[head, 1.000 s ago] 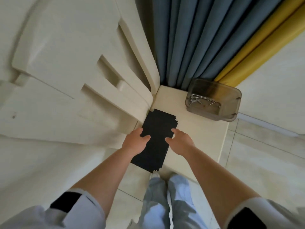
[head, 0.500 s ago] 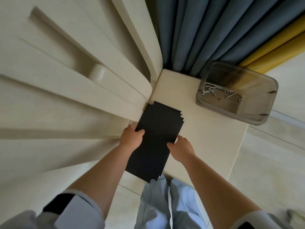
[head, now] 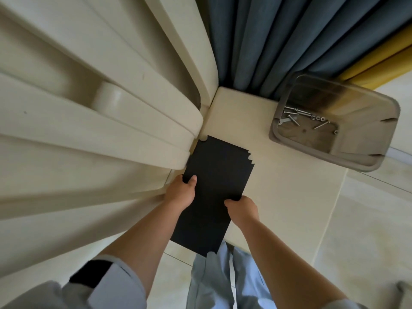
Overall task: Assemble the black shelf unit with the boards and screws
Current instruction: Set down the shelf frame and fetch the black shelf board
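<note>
I am holding the stack of black boards (head: pixel 214 188) flat on the cream table (head: pixel 278 197), one hand on each long edge. My left hand (head: pixel 181 192) is gripping the left edge, thumb curled over the top face and the other fingers hidden under or behind the edge. My right hand (head: pixel 242 208) is pinching the right edge lower down, fingertips curled onto the top face. The boards are lying slightly fanned, so their far right corners are showing as a staggered row of notches. The near end of the stack is jutting out past the table's front edge, over my trousers (head: pixel 223 279).

On the left the stack is crowding right up against the cream cabinet (head: pixel 100 130), whose rounded mouldings are overhanging the far left corner of the boards; there is hardly any room on that side. To the right the tabletop is lying bare as far as its edge, giving open room there.

At the far right corner a clear plastic bin (head: pixel 334 121) is sitting well apart from the boards, with screws (head: pixel 296 114) and small nuts scattered on its bottom. Blue curtains (head: pixel 278 41) are hanging behind the table's back edge, with a yellow curtain (head: pixel 379 61) beside them.
</note>
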